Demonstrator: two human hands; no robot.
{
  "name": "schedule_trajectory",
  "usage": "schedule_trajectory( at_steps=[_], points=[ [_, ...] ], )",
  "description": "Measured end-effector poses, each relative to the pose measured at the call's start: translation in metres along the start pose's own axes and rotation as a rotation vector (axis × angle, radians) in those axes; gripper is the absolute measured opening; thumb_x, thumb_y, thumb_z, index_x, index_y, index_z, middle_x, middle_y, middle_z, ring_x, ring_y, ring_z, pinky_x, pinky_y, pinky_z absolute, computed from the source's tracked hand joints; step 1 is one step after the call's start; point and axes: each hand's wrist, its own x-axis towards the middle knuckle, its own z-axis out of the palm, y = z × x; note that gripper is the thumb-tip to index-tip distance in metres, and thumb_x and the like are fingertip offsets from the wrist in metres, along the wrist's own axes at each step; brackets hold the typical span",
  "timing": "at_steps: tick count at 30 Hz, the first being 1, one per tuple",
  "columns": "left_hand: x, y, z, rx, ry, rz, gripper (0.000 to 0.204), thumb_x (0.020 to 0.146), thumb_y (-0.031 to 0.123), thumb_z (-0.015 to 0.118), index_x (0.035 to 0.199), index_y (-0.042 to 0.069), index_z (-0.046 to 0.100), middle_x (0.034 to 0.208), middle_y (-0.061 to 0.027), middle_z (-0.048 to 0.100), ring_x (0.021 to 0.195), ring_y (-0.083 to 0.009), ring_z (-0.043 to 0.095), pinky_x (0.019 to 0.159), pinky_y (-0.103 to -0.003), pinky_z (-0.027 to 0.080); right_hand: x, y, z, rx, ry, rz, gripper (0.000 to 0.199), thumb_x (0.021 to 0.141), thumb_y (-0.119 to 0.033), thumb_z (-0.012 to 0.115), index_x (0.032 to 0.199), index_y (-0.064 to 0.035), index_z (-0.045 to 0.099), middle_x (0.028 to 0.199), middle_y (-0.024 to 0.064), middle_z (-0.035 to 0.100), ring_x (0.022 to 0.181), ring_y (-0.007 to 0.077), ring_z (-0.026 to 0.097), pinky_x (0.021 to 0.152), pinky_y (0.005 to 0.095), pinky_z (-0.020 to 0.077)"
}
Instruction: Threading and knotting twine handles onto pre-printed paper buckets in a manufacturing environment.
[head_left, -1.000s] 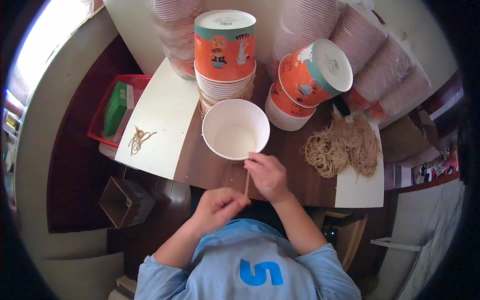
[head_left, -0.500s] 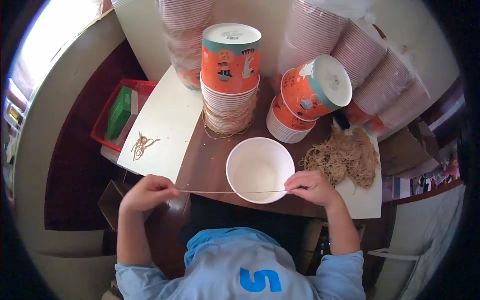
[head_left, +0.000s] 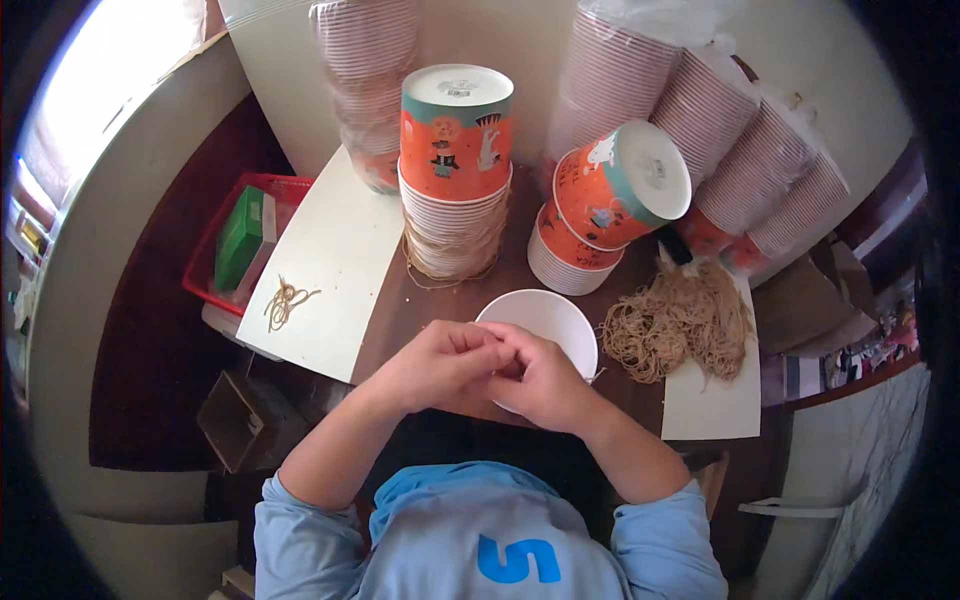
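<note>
My left hand and right hand meet in front of my light-blue shirt, fingertips together and fingers curled in, with only a narrow space between them; the fingers hide whatever may be pinched there, so I cannot tell whether either hand holds anything. Beneath them, partly covered in this view, a round white-lined paper tub stands mouth up near the front edge of the worktop, which has a brown wood-grain middle and white sides. A short piece of thin, pale string shows at the tub's right rim; I cannot tell whether my hands touch that rim.

Behind the tub rises an upside-down stack of orange-and-teal printed paper tubs, with loops of thin tan string around its lower part. To its right, a tilted orange tub with a teal band leans atop a shorter stack of orange tubs. A large tangled heap of tan string lies at the right; a small loose bunch of tan string lies on the white left side. Tall plastic-wrapped stacks of tubs stand at the back. Beyond the left edge, a red plastic basket holds a green box.
</note>
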Motion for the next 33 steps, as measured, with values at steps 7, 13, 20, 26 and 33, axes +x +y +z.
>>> schedule_trajectory(
  at_steps=[7, 13, 20, 26, 33],
  points=[
    [0.005, -0.027, -0.009, -0.512, -0.103, -0.326, 0.034, 0.093, 0.029, 0.05, 0.105, 0.0, 0.06, 0.081, -0.0063, 0.065, 0.071, -0.0134, 0.061, 0.063, -0.023, 0.048, -0.013, 0.022, -0.02, -0.122, 0.173, 0.004, 0.017, 0.082, -0.01, 0.064, 0.096, 0.0004, 0.065, 0.082, 0.0085, 0.064, 0.075, 0.014, 0.061, 0.066, 0.0271, 0.0478],
    [0.0, -0.05, -0.012, -0.369, -0.164, -0.294, 0.026, 0.093, 0.024, 0.05, 0.1, 0.001, 0.062, 0.078, -0.0053, 0.065, 0.067, -0.0123, 0.062, 0.06, -0.022, 0.049, -0.022, 0.025, -0.024, -0.09, 0.274, 0.021, 0.012, 0.082, -0.009, 0.063, 0.088, 0.0013, 0.064, 0.081, 0.0083, 0.062, 0.072, 0.0135, 0.059, 0.064, 0.0267, 0.0471],
    [-0.01, -0.042, 0.002, 0.009, -0.062, -0.08, 0.019, 0.092, 0.015, 0.05, 0.092, 0.001, 0.064, 0.074, -0.002, 0.062, 0.059, -0.0068, 0.053, 0.057, -0.02, 0.045, -0.026, 0.026, -0.026, -0.34, 0.204, -0.038, 0.026, 0.082, -0.011, 0.064, 0.106, -0.0018, 0.059, 0.1, 0.009, 0.059, 0.091, 0.0141, 0.057, 0.078, 0.0277, 0.0458],
    [-0.026, -0.017, 0.022, 0.378, -0.043, 0.017, 0.019, 0.09, 0.014, 0.052, 0.093, -0.002, 0.064, 0.073, -0.0027, 0.062, 0.064, -0.0084, 0.054, 0.058, -0.023, 0.045, -0.032, 0.027, -0.003, 0.335, -0.17, 0.044, 0.049, 0.085, -0.006, 0.06, 0.129, -0.0028, 0.041, 0.107, 0.0079, 0.057, 0.096, 0.0136, 0.055, 0.083, 0.0291, 0.0456],
    [-0.027, -0.016, 0.02, 0.298, 0.025, -0.058, 0.019, 0.09, 0.013, 0.053, 0.091, -0.003, 0.063, 0.072, -0.0049, 0.062, 0.068, -0.0092, 0.056, 0.062, -0.024, 0.046, -0.036, 0.016, -0.001, -0.085, 0.056, -0.086, 0.018, 0.083, -0.005, 0.061, 0.101, -0.0028, 0.059, 0.081, 0.0081, 0.059, 0.069, 0.0144, 0.058, 0.061, 0.0262, 0.0465]
  ],
)
